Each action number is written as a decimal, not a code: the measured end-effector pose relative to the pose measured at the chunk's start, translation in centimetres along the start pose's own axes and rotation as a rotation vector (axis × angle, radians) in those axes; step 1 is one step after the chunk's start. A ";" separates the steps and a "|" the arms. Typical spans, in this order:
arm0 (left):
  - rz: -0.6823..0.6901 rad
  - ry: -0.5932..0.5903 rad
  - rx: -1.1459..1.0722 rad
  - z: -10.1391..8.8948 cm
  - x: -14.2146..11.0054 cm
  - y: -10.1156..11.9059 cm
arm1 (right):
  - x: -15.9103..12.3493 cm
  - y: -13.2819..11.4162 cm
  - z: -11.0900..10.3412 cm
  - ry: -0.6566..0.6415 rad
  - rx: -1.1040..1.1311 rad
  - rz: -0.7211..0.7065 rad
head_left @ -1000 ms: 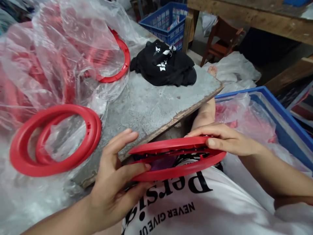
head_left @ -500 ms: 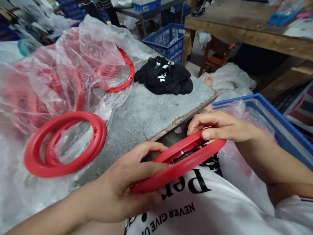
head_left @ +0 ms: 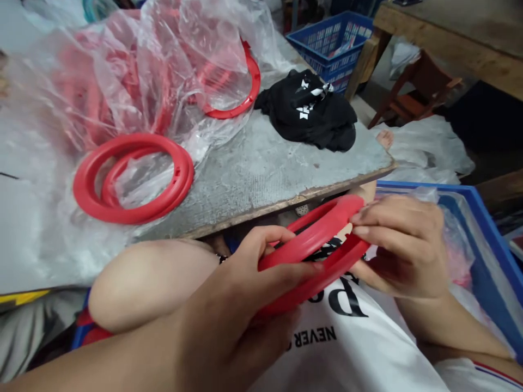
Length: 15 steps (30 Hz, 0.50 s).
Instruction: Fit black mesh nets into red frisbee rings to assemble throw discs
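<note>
Between the worktop [head_left: 253,163] and a white shirt [head_left: 368,348], two red rings [head_left: 322,230] are held partly apart. The left hand [head_left: 232,302] grips them, one finger [head_left: 296,274] lying between; the right hand [head_left: 411,245] pinches their right end. Uneven pressure could skew the rings; sudden closing could nip that finger.

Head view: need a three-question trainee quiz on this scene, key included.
1. Multiple choice: what do the left hand and right hand both hold?
A) a chair
B) red rings
C) a crate

2. True or false: the black cloth lies on the table.

3. Fill in: of the two, the ___ one is nearer the blue bin at the picture's right.

Key: 1. B; 2. true; 3. right
</note>
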State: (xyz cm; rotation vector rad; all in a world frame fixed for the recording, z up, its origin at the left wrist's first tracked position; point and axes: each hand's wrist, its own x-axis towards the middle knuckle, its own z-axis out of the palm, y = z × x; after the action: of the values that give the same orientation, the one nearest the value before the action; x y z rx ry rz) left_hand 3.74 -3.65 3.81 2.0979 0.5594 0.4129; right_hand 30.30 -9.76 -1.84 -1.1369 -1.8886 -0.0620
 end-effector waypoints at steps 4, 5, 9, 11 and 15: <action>0.074 0.058 0.007 0.2 -0.1 -1.3 | -1.0 1.1 0.5 0.013 0.068 -0.111; 0.083 0.066 0.013 0.0 -0.2 -1.6 | -1.4 1.6 0.5 -0.003 0.123 -0.123; 0.001 0.113 0.092 -0.9 -0.5 -2.0 | -3.5 3.9 0.3 0.058 0.342 -0.136; -0.029 0.131 0.144 -0.9 -0.6 -2.0 | -4.3 4.4 0.2 0.096 0.337 -0.120; 0.007 0.071 0.184 -0.2 -0.4 -2.3 | -4.9 3.4 -0.3 0.090 0.221 -0.098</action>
State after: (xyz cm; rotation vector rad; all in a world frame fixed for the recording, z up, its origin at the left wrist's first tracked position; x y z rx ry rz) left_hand 2.78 -2.62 1.97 2.2686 0.6533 0.4554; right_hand 33.79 -11.28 -6.49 -0.8778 -1.8203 0.0391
